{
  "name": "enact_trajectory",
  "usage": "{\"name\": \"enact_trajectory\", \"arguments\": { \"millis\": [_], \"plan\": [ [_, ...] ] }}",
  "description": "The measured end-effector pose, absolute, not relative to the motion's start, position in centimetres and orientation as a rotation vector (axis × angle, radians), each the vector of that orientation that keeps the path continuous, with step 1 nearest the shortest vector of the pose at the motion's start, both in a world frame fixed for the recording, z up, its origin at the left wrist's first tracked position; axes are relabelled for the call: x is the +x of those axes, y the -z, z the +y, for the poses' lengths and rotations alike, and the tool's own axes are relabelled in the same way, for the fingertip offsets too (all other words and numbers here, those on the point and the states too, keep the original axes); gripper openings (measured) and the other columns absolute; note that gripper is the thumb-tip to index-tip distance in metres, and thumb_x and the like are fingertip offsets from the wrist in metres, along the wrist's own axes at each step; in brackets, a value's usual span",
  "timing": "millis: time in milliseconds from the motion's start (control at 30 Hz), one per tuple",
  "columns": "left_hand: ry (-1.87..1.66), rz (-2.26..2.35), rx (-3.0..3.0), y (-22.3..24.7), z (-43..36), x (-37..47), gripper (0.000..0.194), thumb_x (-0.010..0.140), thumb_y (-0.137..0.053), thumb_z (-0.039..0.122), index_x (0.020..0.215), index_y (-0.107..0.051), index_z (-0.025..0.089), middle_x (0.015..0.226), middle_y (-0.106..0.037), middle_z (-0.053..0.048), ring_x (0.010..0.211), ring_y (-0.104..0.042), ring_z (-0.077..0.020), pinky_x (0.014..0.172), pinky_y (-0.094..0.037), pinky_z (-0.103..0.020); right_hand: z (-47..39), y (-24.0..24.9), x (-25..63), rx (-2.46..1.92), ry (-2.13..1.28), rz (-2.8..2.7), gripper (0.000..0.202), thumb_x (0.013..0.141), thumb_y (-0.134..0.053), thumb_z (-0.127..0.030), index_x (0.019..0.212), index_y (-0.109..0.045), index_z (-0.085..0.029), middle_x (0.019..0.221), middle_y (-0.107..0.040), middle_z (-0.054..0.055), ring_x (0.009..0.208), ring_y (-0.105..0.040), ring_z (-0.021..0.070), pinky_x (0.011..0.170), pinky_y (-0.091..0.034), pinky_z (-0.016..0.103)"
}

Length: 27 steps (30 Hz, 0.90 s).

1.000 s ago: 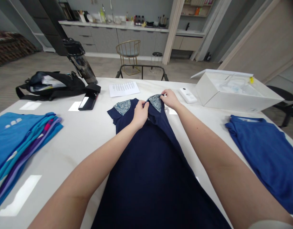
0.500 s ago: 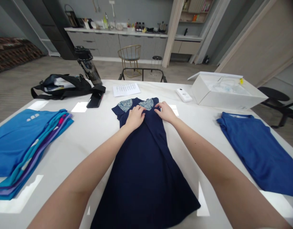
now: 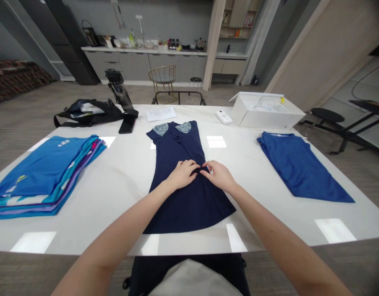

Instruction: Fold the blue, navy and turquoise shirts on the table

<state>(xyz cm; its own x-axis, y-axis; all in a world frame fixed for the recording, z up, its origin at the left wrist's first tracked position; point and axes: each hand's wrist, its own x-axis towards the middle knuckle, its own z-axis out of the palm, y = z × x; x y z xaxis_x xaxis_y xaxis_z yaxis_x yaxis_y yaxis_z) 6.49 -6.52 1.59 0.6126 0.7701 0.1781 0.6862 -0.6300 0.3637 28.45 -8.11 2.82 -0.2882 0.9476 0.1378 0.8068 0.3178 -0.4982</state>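
A dark navy garment (image 3: 180, 205) with patterned pale-blue shoulder patches lies on the white table (image 3: 115, 181), its right part folded inward. My left hand (image 3: 183, 173) rests on the middle of the fabric, fingers curled and pinching the cloth near the fold. Just beside it, my right hand (image 3: 218, 174) pinches the garment at its right edge with thumb and forefinger. The fingertips of both hands nearly meet.
Folded blue clothes (image 3: 44, 164) are stacked at the left, a blue garment (image 3: 300, 168) at the right. Farther back are a black bag (image 3: 91, 113), phone (image 3: 127, 124), bottle (image 3: 120, 92), paper (image 3: 161, 114), white device (image 3: 223, 117) and white box (image 3: 263, 115).
Both hands have moved from the garment's shoulder area down to its middle, closer together. The view has shifted, showing the table's front edge and the garment's whole hem.
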Motion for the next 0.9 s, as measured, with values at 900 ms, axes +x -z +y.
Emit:
{"name": "enact_trajectory", "arguments": {
  "millis": [900],
  "plan": [
    [-0.53,1.005,2.828,-3.2,-20.0,13.0,0.015,0.102,-0.052,0.024,0.109,-0.065,0.022,0.092,-0.062,-0.002,0.09,-0.057,-0.0199,0.08,-0.039,-0.036,-25.1,-2.4,30.9,-1.579,-0.203,-1.965,0.01,0.099,-0.054,-0.026,0.093,-0.06,-0.022,0.097,-0.065,0.006,0.092,-0.059,0.0232,0.081,-0.042,0.038]
  ]
}}
